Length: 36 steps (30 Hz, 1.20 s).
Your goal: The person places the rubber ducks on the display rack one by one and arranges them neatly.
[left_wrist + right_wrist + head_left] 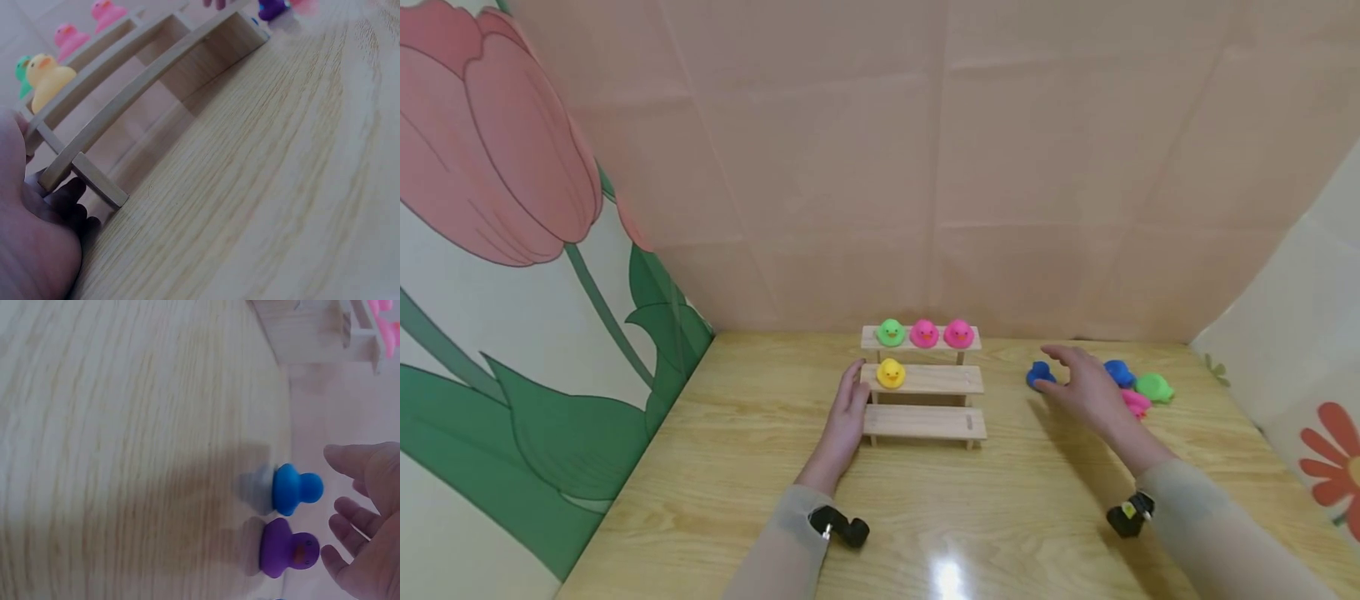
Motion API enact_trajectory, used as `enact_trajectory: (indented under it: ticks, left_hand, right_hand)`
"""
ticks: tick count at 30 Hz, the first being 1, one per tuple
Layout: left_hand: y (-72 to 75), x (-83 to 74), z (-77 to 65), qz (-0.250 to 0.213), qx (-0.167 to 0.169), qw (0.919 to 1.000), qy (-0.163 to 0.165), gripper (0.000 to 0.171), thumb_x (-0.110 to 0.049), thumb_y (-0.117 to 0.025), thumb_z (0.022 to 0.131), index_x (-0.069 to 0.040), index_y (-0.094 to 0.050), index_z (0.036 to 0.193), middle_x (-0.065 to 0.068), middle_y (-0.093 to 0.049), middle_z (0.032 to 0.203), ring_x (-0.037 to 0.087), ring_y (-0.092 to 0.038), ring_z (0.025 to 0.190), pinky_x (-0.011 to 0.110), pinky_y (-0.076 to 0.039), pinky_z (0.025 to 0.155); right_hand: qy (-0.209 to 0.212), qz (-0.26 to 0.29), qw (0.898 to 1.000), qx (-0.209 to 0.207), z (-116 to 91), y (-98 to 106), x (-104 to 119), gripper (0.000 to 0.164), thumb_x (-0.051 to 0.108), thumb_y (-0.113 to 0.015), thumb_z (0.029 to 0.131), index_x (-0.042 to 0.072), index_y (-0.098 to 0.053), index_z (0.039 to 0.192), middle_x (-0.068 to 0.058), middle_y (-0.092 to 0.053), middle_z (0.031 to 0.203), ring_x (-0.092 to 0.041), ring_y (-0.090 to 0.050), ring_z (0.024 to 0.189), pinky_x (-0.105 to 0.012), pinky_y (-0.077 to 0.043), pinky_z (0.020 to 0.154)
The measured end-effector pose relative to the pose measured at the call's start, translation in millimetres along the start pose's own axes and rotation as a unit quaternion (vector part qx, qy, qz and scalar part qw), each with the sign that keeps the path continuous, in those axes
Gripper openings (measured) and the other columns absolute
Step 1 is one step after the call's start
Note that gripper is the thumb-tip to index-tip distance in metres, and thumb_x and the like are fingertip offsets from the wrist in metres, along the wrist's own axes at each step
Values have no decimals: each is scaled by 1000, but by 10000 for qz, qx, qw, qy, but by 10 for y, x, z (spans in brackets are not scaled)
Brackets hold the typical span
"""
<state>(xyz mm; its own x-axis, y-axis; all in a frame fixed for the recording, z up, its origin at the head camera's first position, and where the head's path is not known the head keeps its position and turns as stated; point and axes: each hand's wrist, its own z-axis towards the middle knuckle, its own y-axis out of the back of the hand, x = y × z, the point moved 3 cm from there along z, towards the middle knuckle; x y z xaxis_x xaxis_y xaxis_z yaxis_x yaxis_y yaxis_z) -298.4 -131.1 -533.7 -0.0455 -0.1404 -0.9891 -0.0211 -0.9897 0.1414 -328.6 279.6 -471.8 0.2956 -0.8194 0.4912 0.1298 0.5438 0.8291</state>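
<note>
Both arms (1232, 533) stretched forward; left hand (845, 412) low, fingers (65, 195) curled; right hand (1088, 392) raised, thumb (353, 459) spread from fingers.

Straight ahead of me rises a flat, dusty-pink backdrop (940, 167) marked with straight fold creases, and on my left stands a white wall panel (437, 542) printed with huge pink tulips (527, 142) and broad green leaves (557, 442). To my right I see a pale wall panel (1285, 300) bearing a red-orange petalled flower (1333, 454). Below me spreads a glossy, yellowish wood-grain tabletop (700, 475), catching a bright white glare (949, 577).
</note>
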Motion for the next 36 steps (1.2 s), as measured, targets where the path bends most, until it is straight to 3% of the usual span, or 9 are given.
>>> enact_trajectory:
  ticks: [18,36]
  left_hand:
    - [6,17,26,-7,75,10000,40,54,-60,-41,117,-51,-32,169,9,-26,181,36,-29,164,63,-22,132]
    - [-4,-3,15,-7,15,10000,-5,52,-54,-42,118,-48,-33,170,11,-27,181,38,-29,164,64,-22,132]
  right_hand:
    - [-182,-74,9997,123,79,-194,-244,63,25,-81,103,-7,-57,152,-37,-58,145,-57,-61,126,-74,-52,101]
    - [-214,-18,9994,289,95,-242,-162,55,26,-83,102,-2,-64,146,-33,-62,144,-55,-63,127,-71,-51,104]
